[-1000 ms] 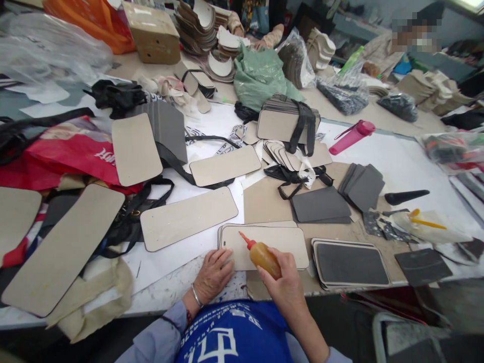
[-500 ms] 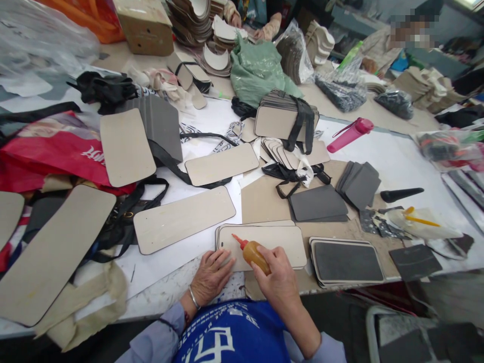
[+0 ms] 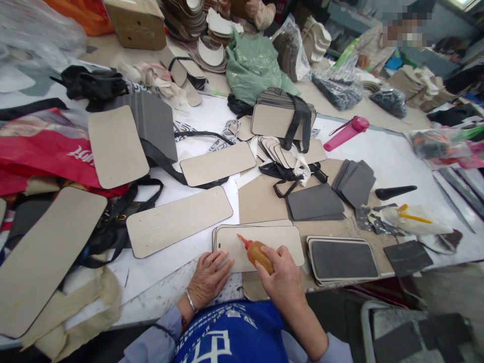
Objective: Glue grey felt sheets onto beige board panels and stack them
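Observation:
In my right hand (image 3: 282,275) is a squeeze bottle (image 3: 260,256) of amber-brown liquid, tilted so its red nozzle points up and left over a beige panel (image 3: 280,247). This rounded rectangular panel tops a small stack at the table's front edge. My left hand (image 3: 209,277) lies flat, fingers stretched, with its fingertips on the panel's lower left corner. A small dark mark shows near the panel's left end. Just right of the stack lies a dark grey piece (image 3: 342,258) on beige panels.
More beige panels (image 3: 179,221) lie to the left. Dark grey sheets (image 3: 315,201), a pink bottle (image 3: 347,133) and a black-handled tool (image 3: 396,192) are on the right. A strapped panel stack (image 3: 272,121) and a green bag (image 3: 257,65) stand behind. Another person's hands (image 3: 257,11) work at the back.
The bottle in my right hand has shifted slightly right, its nozzle moving away from the panel's left end. My left hand stays on the panel. The whole view has shifted slightly.

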The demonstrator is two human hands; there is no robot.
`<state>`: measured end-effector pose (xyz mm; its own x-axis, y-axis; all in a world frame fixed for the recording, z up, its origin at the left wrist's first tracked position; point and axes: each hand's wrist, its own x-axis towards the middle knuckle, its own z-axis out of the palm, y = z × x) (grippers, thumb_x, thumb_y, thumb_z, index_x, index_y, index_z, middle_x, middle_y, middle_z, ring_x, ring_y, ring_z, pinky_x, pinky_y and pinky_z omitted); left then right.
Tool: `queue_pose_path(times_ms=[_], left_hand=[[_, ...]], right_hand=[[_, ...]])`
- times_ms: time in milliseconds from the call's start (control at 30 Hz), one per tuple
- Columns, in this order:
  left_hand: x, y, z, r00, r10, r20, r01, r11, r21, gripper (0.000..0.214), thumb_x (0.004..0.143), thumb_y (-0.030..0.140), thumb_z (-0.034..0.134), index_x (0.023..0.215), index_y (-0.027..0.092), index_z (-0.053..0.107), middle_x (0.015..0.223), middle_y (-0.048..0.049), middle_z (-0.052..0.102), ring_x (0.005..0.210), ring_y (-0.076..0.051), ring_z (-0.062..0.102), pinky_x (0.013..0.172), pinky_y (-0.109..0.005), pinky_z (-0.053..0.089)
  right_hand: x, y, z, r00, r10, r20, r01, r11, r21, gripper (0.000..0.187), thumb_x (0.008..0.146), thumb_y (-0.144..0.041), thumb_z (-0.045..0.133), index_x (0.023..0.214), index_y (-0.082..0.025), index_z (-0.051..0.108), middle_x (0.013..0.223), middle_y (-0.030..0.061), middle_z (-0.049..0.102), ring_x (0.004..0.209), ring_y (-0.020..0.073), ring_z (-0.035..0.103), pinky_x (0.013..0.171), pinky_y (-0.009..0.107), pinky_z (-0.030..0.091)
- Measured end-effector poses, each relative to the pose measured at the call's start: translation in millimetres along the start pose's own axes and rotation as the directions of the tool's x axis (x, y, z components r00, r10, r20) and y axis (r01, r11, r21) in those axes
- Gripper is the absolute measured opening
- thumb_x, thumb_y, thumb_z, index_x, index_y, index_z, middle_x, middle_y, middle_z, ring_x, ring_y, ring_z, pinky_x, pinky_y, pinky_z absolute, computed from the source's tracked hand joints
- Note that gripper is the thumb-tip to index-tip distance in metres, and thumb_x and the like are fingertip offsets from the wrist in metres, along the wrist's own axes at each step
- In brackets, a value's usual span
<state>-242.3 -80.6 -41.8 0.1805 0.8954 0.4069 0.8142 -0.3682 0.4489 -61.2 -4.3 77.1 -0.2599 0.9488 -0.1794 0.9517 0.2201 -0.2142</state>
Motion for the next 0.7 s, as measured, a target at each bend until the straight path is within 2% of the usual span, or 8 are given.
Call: queue_pose_path(times_ms=[400, 533, 700], left_hand=[[-1, 0, 1.1, 1.000, -0.007, -0.001, 0.007, 1.000, -0.007, 0.031, 0.081, 0.019, 0.052, 0.111, 0.022, 0.057, 0.113, -0.0083, 0.059, 0.112, -0.023, 0.046, 0.091, -0.043, 0.037], [2, 1, -1.6, 1.000, -0.012, -0.008, 0.012, 1.000, -0.013, 0.030, 0.081, 0.020, 0.053, 0.111, 0.023, 0.057, 0.112, -0.0079, 0.060, 0.111, -0.023, 0.046, 0.090, -0.041, 0.037], [5, 3, -2.8, 1.000, -0.009, -0.030, 0.009, 1.000, -0.021, 0.029, 0.082, 0.020, 0.052, 0.110, 0.022, 0.058, 0.110, -0.0079, 0.061, 0.108, -0.023, 0.047, 0.089, -0.041, 0.038]], right_hand=[[7, -24, -4, 1.000, 0.001, 0.024, -0.002, 0.999, 0.050, 0.029, 0.073, -0.024, 0.057, 0.102, -0.026, 0.059, 0.082, 0.0030, 0.049, 0.076, 0.0172, 0.054, 0.061, 0.025, 0.040], [7, -18, -7, 0.999, 0.034, 0.039, -0.035, 0.999, 0.026, 0.026, 0.074, -0.025, 0.057, 0.100, -0.026, 0.059, 0.082, 0.0030, 0.049, 0.074, 0.0175, 0.053, 0.059, 0.025, 0.039], [2, 2, -13, 0.996, 0.085, 0.035, -0.085, 0.996, -0.003, 0.025, 0.076, -0.026, 0.056, 0.101, -0.026, 0.059, 0.082, 0.0026, 0.048, 0.075, 0.0170, 0.054, 0.060, 0.025, 0.039]])
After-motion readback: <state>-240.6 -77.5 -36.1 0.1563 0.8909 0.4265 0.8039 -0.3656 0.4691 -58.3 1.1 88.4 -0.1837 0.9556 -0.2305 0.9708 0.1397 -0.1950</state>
